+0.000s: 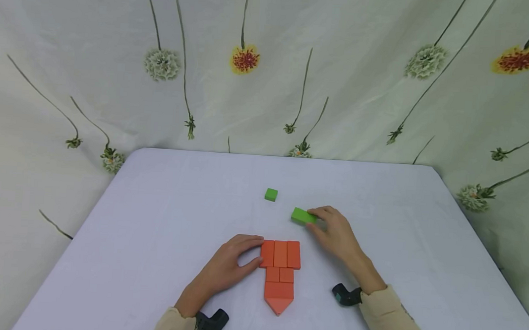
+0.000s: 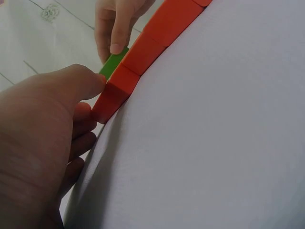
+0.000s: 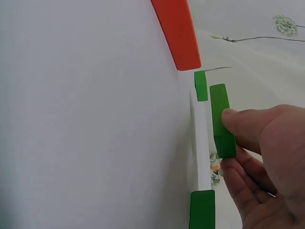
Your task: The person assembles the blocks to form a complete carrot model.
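Several orange-red blocks [image 1: 280,254] lie joined in a flat shape, with a row of three upright pieces at the far end and a pointed triangular piece [image 1: 278,305] nearest me. My left hand [image 1: 226,263] holds the left block of that row [image 1: 266,253] between thumb and fingers. Beyond the row, my right hand [image 1: 337,235] pinches a green block [image 3: 220,114] between thumb and fingers. A smaller green block [image 1: 271,194] lies farther back, to the left of the pinched one. Another green block [image 3: 202,210] shows at the bottom of the right wrist view.
All the blocks are on a white-covered table [image 1: 176,195]. Behind its far edge hangs a pale cloth [image 1: 268,99] printed with flowers. A black wrist device [image 1: 211,322] sits at the left cuff, and another [image 1: 346,294] at the right cuff.
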`<move>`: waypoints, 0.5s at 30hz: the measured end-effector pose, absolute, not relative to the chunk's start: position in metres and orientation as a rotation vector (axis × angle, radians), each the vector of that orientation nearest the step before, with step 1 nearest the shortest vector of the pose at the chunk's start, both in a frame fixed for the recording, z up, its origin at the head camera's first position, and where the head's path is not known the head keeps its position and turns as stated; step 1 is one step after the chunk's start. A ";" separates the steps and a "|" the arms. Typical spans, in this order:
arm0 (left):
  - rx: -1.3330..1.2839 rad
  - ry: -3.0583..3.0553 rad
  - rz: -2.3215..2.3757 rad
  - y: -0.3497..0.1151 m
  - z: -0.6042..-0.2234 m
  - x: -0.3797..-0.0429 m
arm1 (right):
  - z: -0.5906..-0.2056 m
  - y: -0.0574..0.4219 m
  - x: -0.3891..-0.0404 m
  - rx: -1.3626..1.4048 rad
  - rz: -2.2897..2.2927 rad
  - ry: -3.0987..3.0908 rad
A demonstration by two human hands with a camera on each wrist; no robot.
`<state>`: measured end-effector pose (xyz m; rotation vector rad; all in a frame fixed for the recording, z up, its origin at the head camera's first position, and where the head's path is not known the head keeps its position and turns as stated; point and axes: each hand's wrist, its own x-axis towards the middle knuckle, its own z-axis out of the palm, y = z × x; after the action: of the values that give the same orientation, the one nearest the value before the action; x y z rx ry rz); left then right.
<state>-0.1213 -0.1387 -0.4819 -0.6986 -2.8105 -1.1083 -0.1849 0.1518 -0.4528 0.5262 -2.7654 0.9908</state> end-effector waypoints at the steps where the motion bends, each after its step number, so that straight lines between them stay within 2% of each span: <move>1: -0.700 -2.808 -1.107 -0.139 -0.482 -0.121 | -0.452 0.151 -0.185 0.543 1.011 -2.764; 15: -0.703 -2.796 -1.111 -0.139 -0.483 -0.121 | -0.453 0.133 -0.176 0.747 1.145 -2.783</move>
<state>-0.1210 -0.1393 -0.4826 -0.7031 -2.7964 -1.1112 -0.1761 0.1330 -0.4528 0.7474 -2.7832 1.1445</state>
